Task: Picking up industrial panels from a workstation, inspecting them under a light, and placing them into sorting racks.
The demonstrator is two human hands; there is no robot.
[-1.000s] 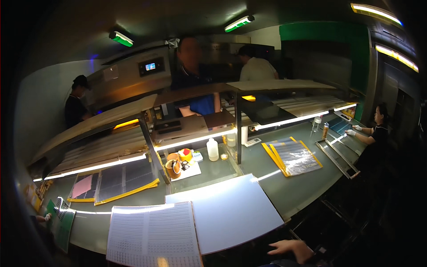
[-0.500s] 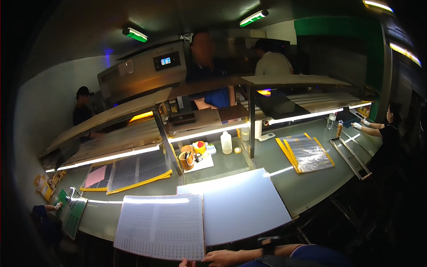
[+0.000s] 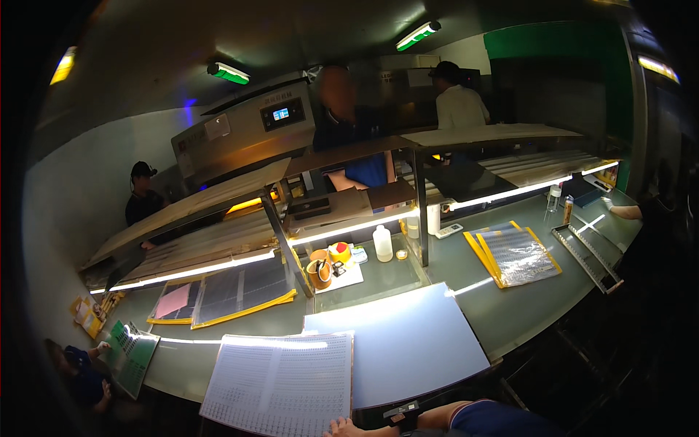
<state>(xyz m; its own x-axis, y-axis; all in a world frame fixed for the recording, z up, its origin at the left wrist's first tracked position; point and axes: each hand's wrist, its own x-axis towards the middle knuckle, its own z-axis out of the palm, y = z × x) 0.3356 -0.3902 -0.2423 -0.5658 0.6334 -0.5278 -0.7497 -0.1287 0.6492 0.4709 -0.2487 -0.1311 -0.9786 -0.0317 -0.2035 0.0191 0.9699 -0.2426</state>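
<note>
A thin, pale panel [image 3: 280, 382] printed with rows of small marks, like a circuit-board panel, lies tilted at the near edge of the bench. Its right side overlaps a plain, brightly lit white board [image 3: 400, 342]. My right hand [image 3: 342, 428] comes in from the lower right and grips the panel's near right corner. The lower picture edge cuts off part of that hand. A dark band with a small device [image 3: 405, 412] sits on the wrist. My left hand is out of view.
Film sheets with yellow edges [image 3: 513, 253] lie right, others [image 3: 244, 291] left. A white bottle [image 3: 383, 244] and an orange-brown cup [image 3: 319, 272] stand behind the board. A metal frame [image 3: 587, 256] rests far right. Another person holds a green board [image 3: 131, 357] far left; others stand behind the shelf.
The view has shifted, so the bench appears farther right and lower. Fingertips seen beside my right hand at the panel's near edge are gone from view. My right hand stays at the panel's corner.
</note>
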